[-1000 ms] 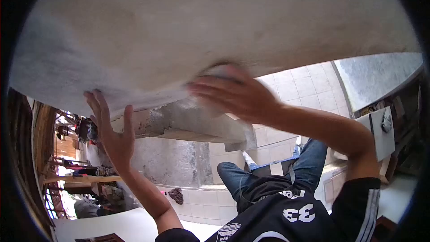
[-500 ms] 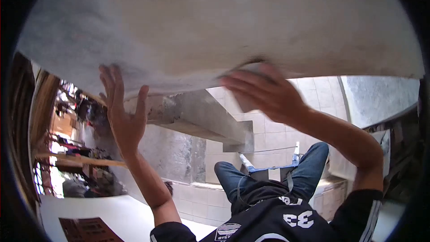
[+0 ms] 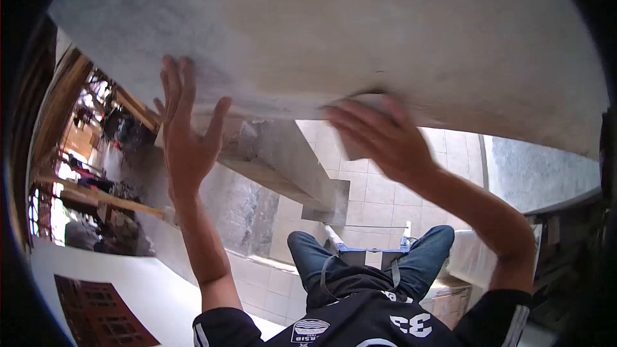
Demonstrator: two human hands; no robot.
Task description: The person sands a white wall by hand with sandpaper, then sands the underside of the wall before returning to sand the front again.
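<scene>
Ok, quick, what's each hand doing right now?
Left hand: open, fingers spread, palm flat against the plaster surface, holding nothing.
Right hand: fingers pressed over a flat pad against the same surface.

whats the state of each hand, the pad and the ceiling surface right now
left hand: open, fingers spread, flat against the ceiling
right hand: pressing a sanding pad to the ceiling
sanding pad: mostly hidden under the fingers, against the surface
ceiling: pale, patchy, greyer towards the left
</scene>
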